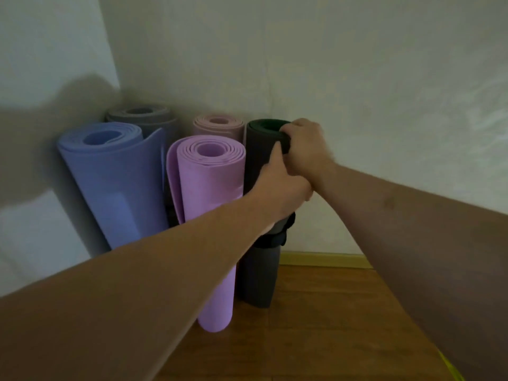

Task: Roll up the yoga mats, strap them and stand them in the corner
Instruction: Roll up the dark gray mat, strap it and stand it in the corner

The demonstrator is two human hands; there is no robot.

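We stood the dark grey rolled foam yoga mat upright on the brown wooden floor, at the right end of the group of mats in the corner, just beside the lilac rolled foam mat. Our right hand gripped its top rim, fingers curled over the edge into the dark green core. Our left hand wrapped round the roll just below, thumb up along the side and the other fingers curled behind it, touching the right wrist. A black strap circled the mat under that hand. A blue rolled mat leaned against the left white wall. Behind it stood a grey rolled mat, and a pale pink one behind the lilac.
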